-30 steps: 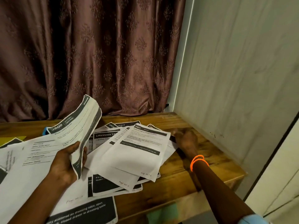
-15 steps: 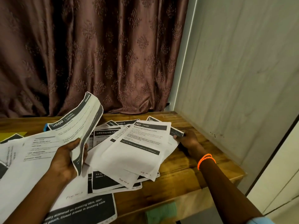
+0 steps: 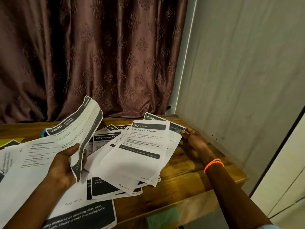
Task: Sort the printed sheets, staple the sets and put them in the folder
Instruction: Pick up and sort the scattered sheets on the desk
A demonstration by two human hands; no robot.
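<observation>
While the left hand (image 3: 66,164) grips a curled stack (image 3: 79,129), right fingers (image 3: 185,132) pinch a sheet (image 3: 173,139) at the loose pile's (image 3: 132,162) two o'clock on the surface (image 3: 189,177)

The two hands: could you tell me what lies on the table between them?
In the head view, overlapping printed sheets, the "2437 Kitchen" page topmost, fill the stretch between the left hand and the right hand.
</observation>
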